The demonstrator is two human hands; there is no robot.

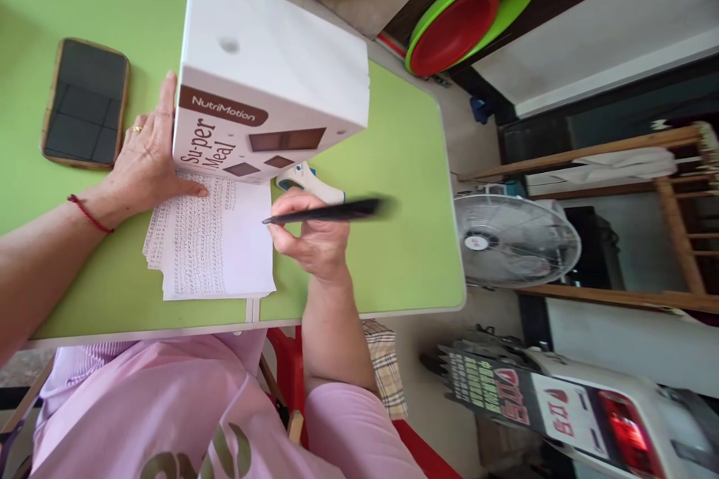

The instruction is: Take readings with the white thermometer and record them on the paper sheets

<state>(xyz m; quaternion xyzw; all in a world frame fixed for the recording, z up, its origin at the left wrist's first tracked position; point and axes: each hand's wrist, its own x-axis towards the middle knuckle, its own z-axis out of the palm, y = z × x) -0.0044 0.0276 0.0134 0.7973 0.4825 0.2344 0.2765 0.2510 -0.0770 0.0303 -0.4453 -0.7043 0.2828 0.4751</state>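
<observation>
My right hand point(314, 239) grips a black pen point(337, 211) over the right edge of a stack of paper point(244, 258). Rows of small handwritten marks cover the left and middle of the top sheet, and its right part is blank. My left hand point(147, 153) lies with fingers apart, the thumb on the paper's upper edge and the index finger along the side of a white NutriMotion box point(269, 52). The box stands just beyond the paper and hides part of it. Behind my right hand, a white and blue object point(308, 181) is partly hidden.
A phone point(87, 103) lies left of my left hand on the green table point(404, 239). Past the table's right edge stand a fan point(517, 241) and a scooter point(612, 412). Green and red basins point(454, 26) sit beyond its far corner.
</observation>
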